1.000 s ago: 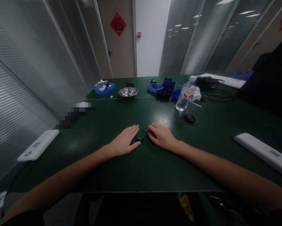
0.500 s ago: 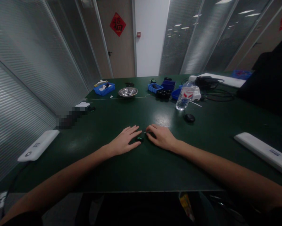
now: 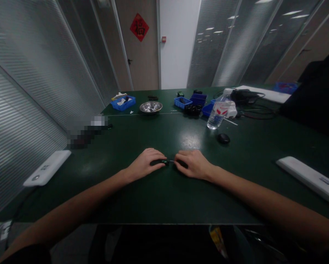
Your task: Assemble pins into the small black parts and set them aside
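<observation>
Near the middle of the dark green table [image 3: 142, 201], my left hand [image 3: 145, 164] has its thumb and fingers closed round a small black object with green marks [image 3: 165, 161]. Its exact kind is too small to make out. Just to the right, my right hand [image 3: 194, 164] pinches a thin, pale metallic rod [image 3: 172, 161], with the rest of it hidden by the fingers. The rod's tip points left and lies at or very near the black object's right end; I cannot tell whether they touch.
A water bottle [image 3: 218, 110] and a black mouse [image 3: 223, 138] stand right of centre. Farther back are a metal bowl [image 3: 151, 112], blue trays [image 3: 123, 107] and black cables. White slab-shaped devices lie at the left [image 3: 47, 168] and right [image 3: 307, 176].
My left hand has gone from spread fingers beside the black object to gripping it. My right hand has shifted slightly down, and the rod now lies close to the object.
</observation>
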`<state>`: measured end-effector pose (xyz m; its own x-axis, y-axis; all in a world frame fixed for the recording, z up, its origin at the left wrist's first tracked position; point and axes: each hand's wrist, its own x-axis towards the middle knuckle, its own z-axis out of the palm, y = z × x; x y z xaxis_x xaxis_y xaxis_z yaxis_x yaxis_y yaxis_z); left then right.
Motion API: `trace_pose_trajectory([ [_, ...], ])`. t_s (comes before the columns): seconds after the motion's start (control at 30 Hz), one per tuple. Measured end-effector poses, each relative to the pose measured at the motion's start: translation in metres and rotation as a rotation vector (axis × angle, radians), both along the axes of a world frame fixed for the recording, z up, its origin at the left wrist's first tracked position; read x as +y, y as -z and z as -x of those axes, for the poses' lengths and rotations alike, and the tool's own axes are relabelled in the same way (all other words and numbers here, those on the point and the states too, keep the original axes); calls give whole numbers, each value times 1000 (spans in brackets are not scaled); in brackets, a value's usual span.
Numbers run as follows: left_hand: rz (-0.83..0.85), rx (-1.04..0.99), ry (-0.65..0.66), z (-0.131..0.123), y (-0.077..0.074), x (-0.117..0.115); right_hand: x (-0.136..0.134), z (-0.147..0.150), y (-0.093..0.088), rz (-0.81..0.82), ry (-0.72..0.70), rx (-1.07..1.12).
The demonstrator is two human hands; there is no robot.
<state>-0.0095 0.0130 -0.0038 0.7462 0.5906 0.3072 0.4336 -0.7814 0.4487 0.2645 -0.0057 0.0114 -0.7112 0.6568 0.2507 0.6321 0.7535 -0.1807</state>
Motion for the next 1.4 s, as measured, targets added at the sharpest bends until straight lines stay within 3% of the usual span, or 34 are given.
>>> trace_pose_trajectory([
  [0.6,227,-117,8,-5,-8,-6,-1,3,8,-61,-100,75],
  [0.87,80,-76,87,-4,-3,-7,-5,4,4,-144,-168,-52],
  [1.27,48,-266,27,-7,-6,-11,-10,9,9,-35,-57,212],
  [1.4,41,-265,8,-6,-5,-10,-9,10,8,-25,-41,203],
])
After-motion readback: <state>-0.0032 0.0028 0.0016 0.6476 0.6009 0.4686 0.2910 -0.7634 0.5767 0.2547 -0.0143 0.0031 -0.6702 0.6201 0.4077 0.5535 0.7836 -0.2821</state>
